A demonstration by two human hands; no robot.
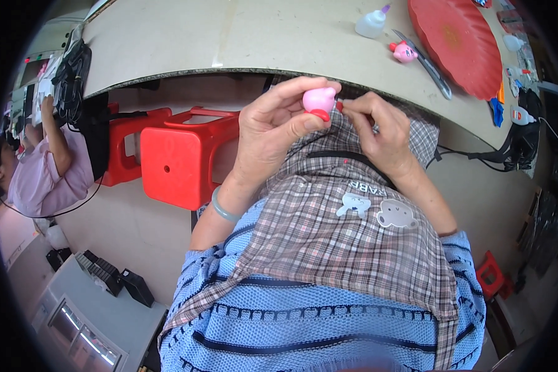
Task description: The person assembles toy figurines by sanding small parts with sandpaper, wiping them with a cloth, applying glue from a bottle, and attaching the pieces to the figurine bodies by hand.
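My left hand (273, 121) grips a small pink round figurine (318, 99) between thumb and fingers, with a red foot at its lower side. Close beside it, my right hand (381, 127) pinches a tiny red piece (340, 106), mostly covered by the fingertips. Both hands are raised over my lap, just in front of the table edge. A second pink figurine (405, 53) with red parts lies on the table, next to a knife-like tool (437, 74) with a dark handle.
A large red scalloped tray (459, 37) rests at the table's right. Left of it stands a white squeeze bottle (371, 25) with a purple tip. Red plastic stools (173, 164) stand on the floor at the left. Another person (53, 161) sits at the far left.
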